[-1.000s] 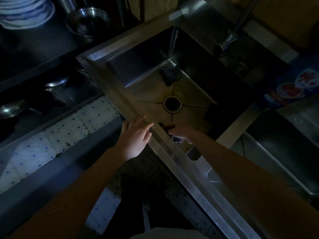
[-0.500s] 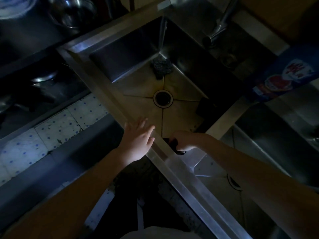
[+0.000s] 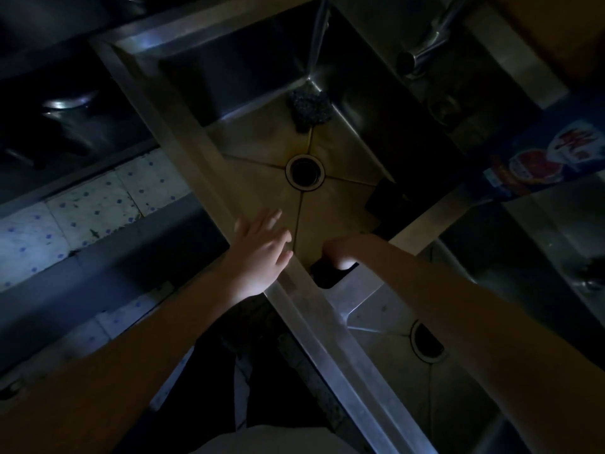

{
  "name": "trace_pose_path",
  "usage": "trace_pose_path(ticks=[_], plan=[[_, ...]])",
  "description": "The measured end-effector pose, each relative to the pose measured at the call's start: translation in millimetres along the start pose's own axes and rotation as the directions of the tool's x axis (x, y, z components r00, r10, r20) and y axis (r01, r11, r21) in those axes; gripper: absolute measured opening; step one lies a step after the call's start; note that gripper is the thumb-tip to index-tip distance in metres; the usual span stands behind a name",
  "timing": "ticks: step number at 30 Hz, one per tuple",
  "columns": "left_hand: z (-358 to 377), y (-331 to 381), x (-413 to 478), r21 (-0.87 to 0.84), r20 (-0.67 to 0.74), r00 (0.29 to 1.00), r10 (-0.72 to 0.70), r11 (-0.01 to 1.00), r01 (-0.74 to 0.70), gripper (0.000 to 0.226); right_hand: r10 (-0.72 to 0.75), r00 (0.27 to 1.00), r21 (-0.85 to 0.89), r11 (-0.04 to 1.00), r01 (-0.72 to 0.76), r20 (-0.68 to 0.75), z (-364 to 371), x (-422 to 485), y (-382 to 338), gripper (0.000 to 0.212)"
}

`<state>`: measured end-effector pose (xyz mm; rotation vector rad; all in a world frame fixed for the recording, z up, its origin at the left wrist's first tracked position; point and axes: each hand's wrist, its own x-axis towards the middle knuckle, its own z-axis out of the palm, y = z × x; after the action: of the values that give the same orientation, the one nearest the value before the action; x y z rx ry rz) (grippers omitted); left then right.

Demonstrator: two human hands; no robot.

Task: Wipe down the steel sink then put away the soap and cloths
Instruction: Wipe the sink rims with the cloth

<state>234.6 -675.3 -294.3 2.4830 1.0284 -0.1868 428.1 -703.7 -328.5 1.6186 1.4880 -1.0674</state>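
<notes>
My left hand [image 3: 262, 253] lay flat on the front rim of the steel sink [image 3: 314, 312], fingers straight and a little spread, their tips past the inner edge and over the basin. My right hand [image 3: 340, 253] was down inside the near right corner of that basin, knuckles up, fingers curled round a dark cloth [image 3: 327, 275] pressed against the steel where the front wall meets the divider. The light was too poor for me to make out the cloth's folds.

The middle of the basin floor lay open around the drain [image 3: 305, 172]. A dark scrubber [image 3: 309, 108] sat in the far corner, touching both walls, and a dark block [image 3: 383, 198] stood against the right wall, well apart from my right hand. The tap [image 3: 425, 50] reached in over the far right rim.

The blue soap packet [image 3: 553, 152] lay on the ledge at the far end of the divider, beyond the right wall. My right forearm crossed the second basin [image 3: 386, 365], covering part of its drain [image 3: 425, 344].

Left of the sink were blue-dotted tiles [image 3: 98, 204], and a metal bowl [image 3: 65, 103] sat in deep shadow further back. The whole room was dim.
</notes>
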Motion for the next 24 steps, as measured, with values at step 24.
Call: trace_pose_path(ticks=[24], plan=[[12.5,15.1,7.0,-0.061,-0.109,0.994,0.000,0.998,-0.006,0.022,-0.193,0.976,0.096,0.978,0.183,0.102,-1.1,23.7,23.7,0.033]])
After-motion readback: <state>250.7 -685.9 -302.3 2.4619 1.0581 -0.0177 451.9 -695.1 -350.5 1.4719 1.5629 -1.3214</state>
